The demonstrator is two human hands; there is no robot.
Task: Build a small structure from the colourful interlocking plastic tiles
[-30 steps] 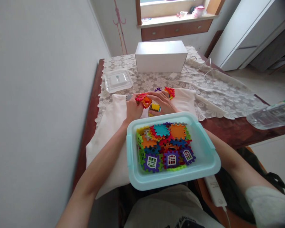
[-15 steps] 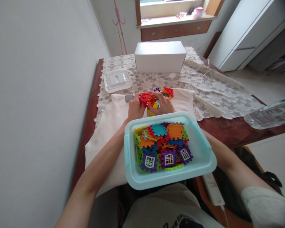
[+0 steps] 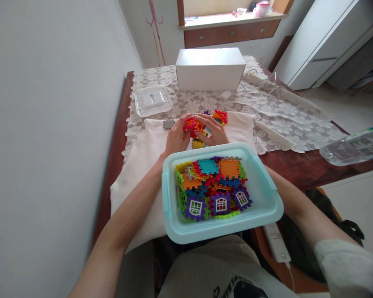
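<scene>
While the clear tray lid (image 3: 153, 101) lies unmoved along the left edge of the table (image 3: 113, 165), the grey piece (image 3: 168, 124) remains at the far left corner of the white cloth (image 3: 136, 178).

To its right, the left hand (image 3: 178, 136) is clamped on the red and orange block (image 3: 190, 125), which is located near the cloth's far edge. Compared with half a second ago, the block has been turned: its red face shows narrower, with the orange side to the right of it. The yellow piece (image 3: 199, 143) sits just below the block as seen from the head; whether they touch cannot be determined.

The right hand (image 3: 216, 132) grips the block's orange side, thumb low; its fingers, previously more curled, now extend over the upper side. Beyond this hand, the red-orange assembly (image 3: 220, 117) stays at the cloth's far edge.

Nearest the person, the turquoise tub (image 3: 269, 207) overlaps the view of the cloth's near edge, its heap of panels (image 3: 213, 186) unchanged. At far right, a transparent bottle (image 3: 351, 148) shows near the table's right corner.
</scene>
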